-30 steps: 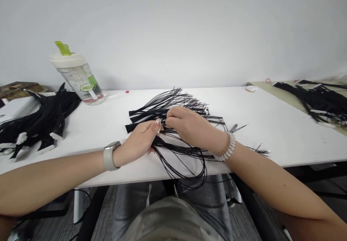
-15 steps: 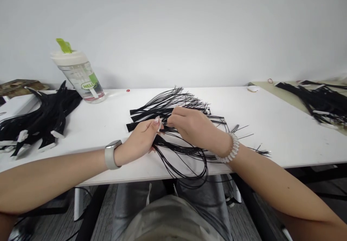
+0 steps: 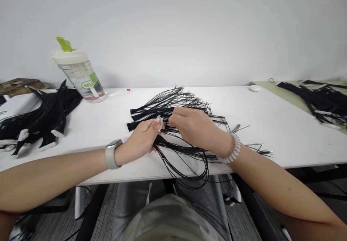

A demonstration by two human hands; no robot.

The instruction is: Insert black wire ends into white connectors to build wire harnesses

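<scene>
Closed around a white connector (image 3: 161, 124) is my left hand (image 3: 145, 136), its thumb pressed on top. Black wires (image 3: 181, 147) run from beneath that hand to the right and loop over the table's front edge. Just right of the connector, my right hand (image 3: 189, 125) is closed with its fingertips pinched together; what they hold is too small to make out. Behind both hands several black wire bundles (image 3: 162, 105) lie on the white table, their sleeved ends to the left and loose wires fanned to the right.
A bottle with a green spout (image 3: 81, 78) stands at the back left. Beside it lies a pile of black harnesses (image 3: 51, 111) with white connectors. More black harnesses (image 3: 322, 98) lie at the far right. A wall (image 3: 173, 35) rises behind the white table (image 3: 284, 132).
Both hands keep nearly the same pose at the connector. The whole view has shifted very slightly; nothing else has visibly moved.
</scene>
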